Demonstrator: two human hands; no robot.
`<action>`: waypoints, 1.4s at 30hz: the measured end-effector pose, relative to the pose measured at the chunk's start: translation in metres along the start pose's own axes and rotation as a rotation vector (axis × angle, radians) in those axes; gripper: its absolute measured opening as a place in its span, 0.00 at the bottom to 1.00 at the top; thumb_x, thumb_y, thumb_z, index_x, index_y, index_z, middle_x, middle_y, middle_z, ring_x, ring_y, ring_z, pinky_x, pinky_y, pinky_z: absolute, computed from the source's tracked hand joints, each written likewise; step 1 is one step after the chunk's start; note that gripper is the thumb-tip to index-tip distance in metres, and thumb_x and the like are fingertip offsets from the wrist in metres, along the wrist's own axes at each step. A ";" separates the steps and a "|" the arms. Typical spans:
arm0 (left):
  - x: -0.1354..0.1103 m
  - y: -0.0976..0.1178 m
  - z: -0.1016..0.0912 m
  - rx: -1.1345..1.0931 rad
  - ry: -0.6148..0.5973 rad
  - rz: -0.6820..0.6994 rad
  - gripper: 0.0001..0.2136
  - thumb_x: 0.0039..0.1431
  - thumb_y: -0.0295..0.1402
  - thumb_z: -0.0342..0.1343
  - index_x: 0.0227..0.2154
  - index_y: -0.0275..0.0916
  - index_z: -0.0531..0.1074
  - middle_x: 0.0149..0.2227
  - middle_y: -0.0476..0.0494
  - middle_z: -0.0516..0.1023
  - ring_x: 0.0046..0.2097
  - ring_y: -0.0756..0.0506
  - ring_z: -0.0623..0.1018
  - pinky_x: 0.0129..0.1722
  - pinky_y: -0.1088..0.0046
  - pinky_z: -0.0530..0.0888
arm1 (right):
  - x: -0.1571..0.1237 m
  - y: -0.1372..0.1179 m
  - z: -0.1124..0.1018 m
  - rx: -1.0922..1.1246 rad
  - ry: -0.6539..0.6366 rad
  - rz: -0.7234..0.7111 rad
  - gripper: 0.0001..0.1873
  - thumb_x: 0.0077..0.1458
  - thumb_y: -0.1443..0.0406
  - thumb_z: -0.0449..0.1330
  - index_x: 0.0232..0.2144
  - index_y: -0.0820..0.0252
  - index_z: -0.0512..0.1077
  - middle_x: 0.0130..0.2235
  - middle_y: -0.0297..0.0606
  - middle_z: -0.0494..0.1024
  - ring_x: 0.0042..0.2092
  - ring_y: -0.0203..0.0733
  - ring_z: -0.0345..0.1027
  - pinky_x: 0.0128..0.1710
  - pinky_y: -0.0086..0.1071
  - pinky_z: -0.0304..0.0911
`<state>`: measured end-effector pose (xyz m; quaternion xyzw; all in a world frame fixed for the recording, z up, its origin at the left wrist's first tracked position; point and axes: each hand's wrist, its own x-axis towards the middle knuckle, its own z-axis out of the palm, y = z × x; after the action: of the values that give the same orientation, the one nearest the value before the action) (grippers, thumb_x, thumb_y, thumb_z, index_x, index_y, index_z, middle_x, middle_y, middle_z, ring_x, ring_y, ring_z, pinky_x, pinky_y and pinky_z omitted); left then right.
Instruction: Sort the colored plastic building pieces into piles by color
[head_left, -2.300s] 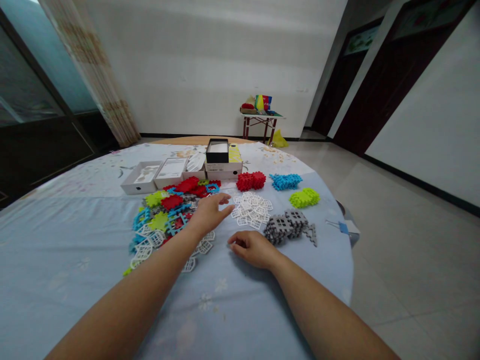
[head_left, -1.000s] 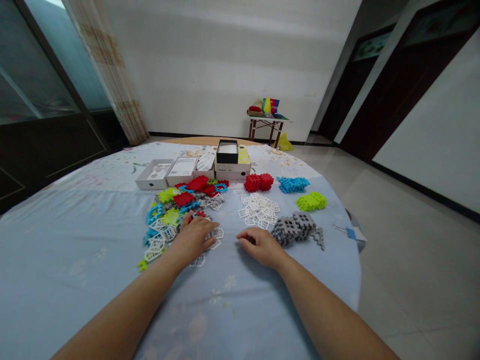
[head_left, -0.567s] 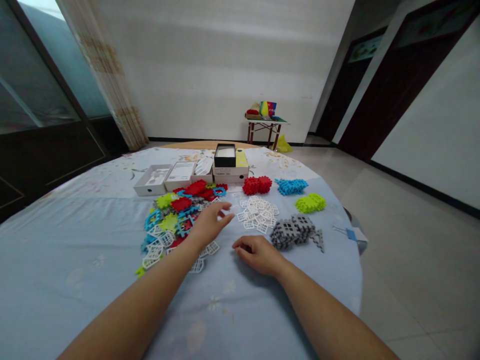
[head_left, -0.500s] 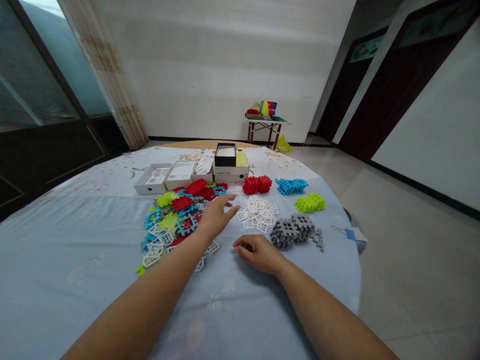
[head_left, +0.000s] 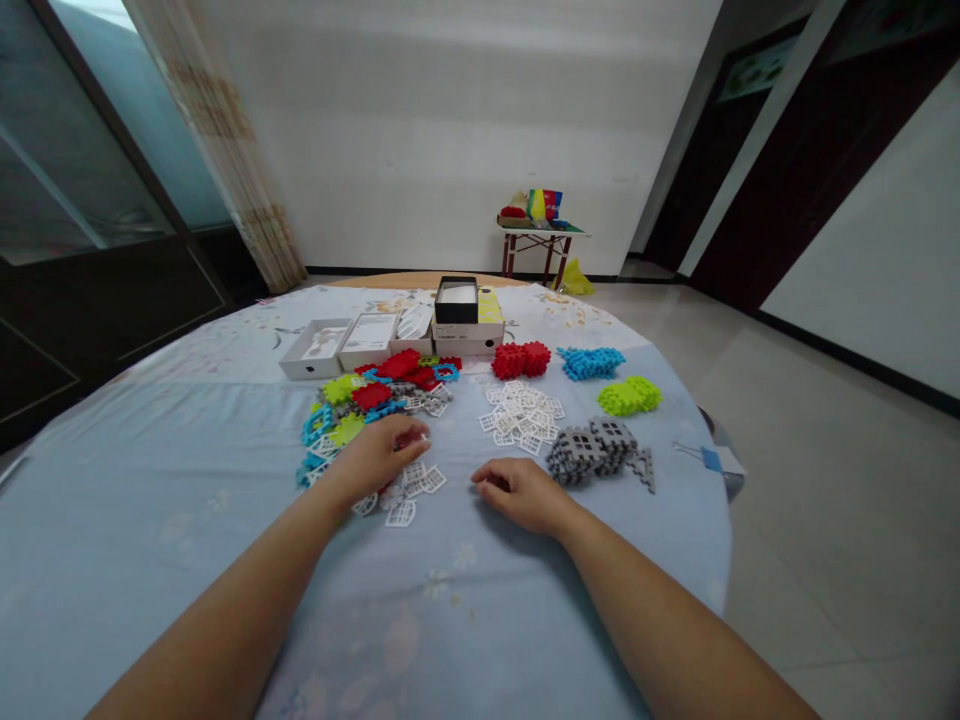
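My left hand is over the right side of a mixed heap of plastic building pieces in red, blue, green, grey and white. Its fingers are curled together, and a sliver of a white lattice piece shows at the tips. Loose white lattice pieces lie beside and below that hand. My right hand rests on the tablecloth with fingers curled in and nothing visible in them. Just right of it is a pile of grey pieces. A spread of white lattice pieces lies beyond it.
Farther back are sorted groups of red pieces, blue pieces and green pieces. Open white boxes and a black box line the rear of the cloth. A clip grips the right table edge.
My left hand has drawn back leftward from near the white spread to the mixed heap, its fingers closing. My right hand stays put. The view has shifted slightly.
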<state>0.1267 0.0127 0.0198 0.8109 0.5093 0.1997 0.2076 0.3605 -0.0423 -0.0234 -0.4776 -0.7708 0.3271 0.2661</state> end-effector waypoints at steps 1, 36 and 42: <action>-0.004 -0.004 -0.002 0.034 -0.036 0.004 0.18 0.51 0.45 0.49 0.39 0.40 0.73 0.37 0.44 0.77 0.37 0.45 0.74 0.39 0.70 0.70 | 0.000 0.000 0.000 -0.001 0.001 -0.006 0.11 0.52 0.65 0.54 0.36 0.61 0.74 0.26 0.32 0.73 0.27 0.32 0.62 0.28 0.25 0.55; -0.012 -0.001 -0.003 0.313 0.010 0.090 0.17 0.58 0.40 0.42 0.33 0.39 0.75 0.35 0.40 0.76 0.39 0.43 0.73 0.40 0.67 0.65 | -0.003 0.001 -0.001 -0.007 -0.008 0.005 0.11 0.52 0.65 0.54 0.37 0.61 0.73 0.26 0.32 0.72 0.28 0.32 0.62 0.28 0.25 0.55; -0.009 0.001 -0.005 -0.121 0.032 -0.143 0.19 0.53 0.47 0.46 0.34 0.37 0.74 0.29 0.47 0.76 0.30 0.47 0.72 0.29 0.74 0.66 | -0.002 0.001 -0.001 -0.012 -0.015 -0.005 0.12 0.52 0.65 0.54 0.37 0.61 0.73 0.27 0.33 0.73 0.28 0.32 0.62 0.28 0.25 0.55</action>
<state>0.1213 0.0053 0.0231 0.7551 0.5562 0.2277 0.2620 0.3627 -0.0435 -0.0240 -0.4747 -0.7760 0.3253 0.2580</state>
